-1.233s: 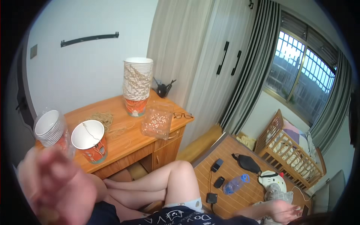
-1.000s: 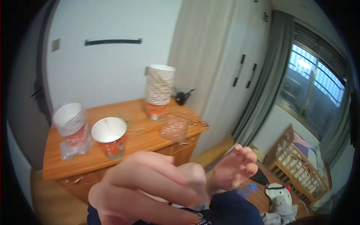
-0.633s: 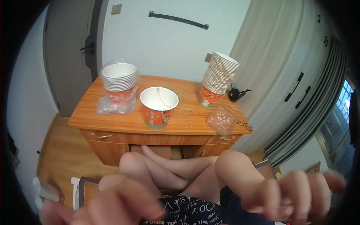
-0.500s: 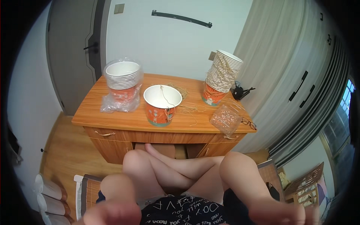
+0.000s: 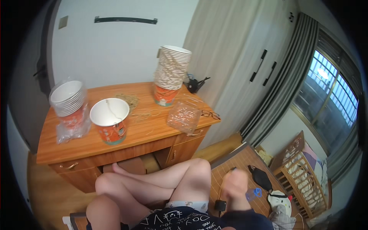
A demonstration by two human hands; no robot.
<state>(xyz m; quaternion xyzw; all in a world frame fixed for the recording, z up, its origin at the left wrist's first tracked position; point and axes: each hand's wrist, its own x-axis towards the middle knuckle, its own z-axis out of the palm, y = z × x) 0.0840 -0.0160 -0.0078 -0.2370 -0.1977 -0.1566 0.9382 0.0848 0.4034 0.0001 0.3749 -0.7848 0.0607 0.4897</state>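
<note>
My right hand (image 5: 234,184) is reaching over the brown woven mat (image 5: 218,170) to my right, blurred by motion. A small dark thing shows at its far edge, and I cannot make out whether the fingers hold it. Close to the wrist lies a black box-shaped device (image 5: 220,206) with a thin cord. Only part of my left arm (image 5: 102,209) shows at the lower left; that hand is out of view. On the wooden desk (image 5: 149,132) stands an orange-and-white paper bucket (image 5: 112,130) with twine hanging over its rim.
A plastic-wrapped stack of paper buckets (image 5: 71,101) stands left, a tall twine-wrapped stack (image 5: 172,73) farther back. Loose twine (image 5: 128,101), a bag of small beads (image 5: 184,117) and eyeglasses (image 5: 211,114) lie on the desk. A black eye mask (image 5: 261,178) and wooden crib (image 5: 303,180) are right.
The view has turned to the right. My right hand has moved from the lower right edge to above the mat; my left hand has left the picture.
</note>
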